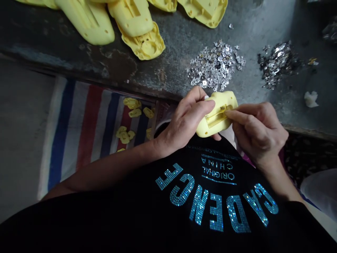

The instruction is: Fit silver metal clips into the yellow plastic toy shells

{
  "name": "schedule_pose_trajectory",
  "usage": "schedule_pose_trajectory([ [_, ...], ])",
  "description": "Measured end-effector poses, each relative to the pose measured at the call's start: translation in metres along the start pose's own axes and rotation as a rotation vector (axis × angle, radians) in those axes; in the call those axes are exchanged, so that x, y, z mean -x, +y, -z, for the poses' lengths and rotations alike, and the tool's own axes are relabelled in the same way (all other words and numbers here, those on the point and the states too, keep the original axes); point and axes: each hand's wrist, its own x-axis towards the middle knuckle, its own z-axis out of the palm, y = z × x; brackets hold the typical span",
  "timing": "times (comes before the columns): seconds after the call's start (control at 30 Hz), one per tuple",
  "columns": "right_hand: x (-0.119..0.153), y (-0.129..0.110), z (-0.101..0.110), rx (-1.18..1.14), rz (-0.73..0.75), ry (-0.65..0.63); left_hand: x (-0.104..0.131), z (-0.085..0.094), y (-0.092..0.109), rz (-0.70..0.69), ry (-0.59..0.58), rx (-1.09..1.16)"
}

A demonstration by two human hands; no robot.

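Observation:
A yellow plastic shell (pixel 218 127) with a rectangular battery recess is held in front of my body, near the table's edge. My left hand (pixel 185 117) grips its left end, thumb on top and fingers underneath. With fingers pinched, my right hand (pixel 259 128) reaches into the right end of the recess, by a small metal contact (pixel 223 108). Whether a small part sits between those fingertips is hidden. Just beyond the shell lies a heap of small silver metal plates (pixel 214 66).
More yellow shells (pixel 146 44) lie at the table's far left. A second heap of shiny metal pieces (pixel 280 61) and a white scrap (pixel 311 99) are on the right of the dark worktable (pixel 173 80). Below left, yellow pieces (pixel 125 135) rest on a striped sheet (pixel 86 119).

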Motion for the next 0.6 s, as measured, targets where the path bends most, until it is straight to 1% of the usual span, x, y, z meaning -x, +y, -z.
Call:
schedule_pose_trajectory([
  [0.07, -0.004, 0.004, 0.002, -0.109, -0.058, 0.043, 0.001, -0.001, 0.0, -0.012, -0.007, -0.003],
  [0.13, -0.01, 0.012, 0.003, -0.235, -0.155, 0.089, 0.003, -0.002, 0.001, -0.027, -0.021, -0.021],
  [0.17, -0.012, 0.016, 0.004, -0.287, -0.204, 0.092, 0.004, -0.002, 0.001, -0.039, -0.024, -0.036],
  [0.27, -0.02, 0.028, 0.005, -0.404, -0.294, -0.004, 0.008, -0.002, 0.0, -0.077, -0.014, -0.114],
  [0.37, -0.027, 0.034, 0.006, -0.478, -0.305, -0.087, 0.008, 0.001, -0.005, -0.159, -0.036, -0.243],
  [0.47, -0.031, 0.038, 0.007, -0.511, -0.332, -0.111, 0.005, 0.003, -0.01, -0.224, -0.073, -0.369],
  [0.6, -0.032, 0.041, 0.007, -0.555, -0.376, -0.124, 0.003, 0.002, -0.009, -0.208, -0.105, -0.407],
])
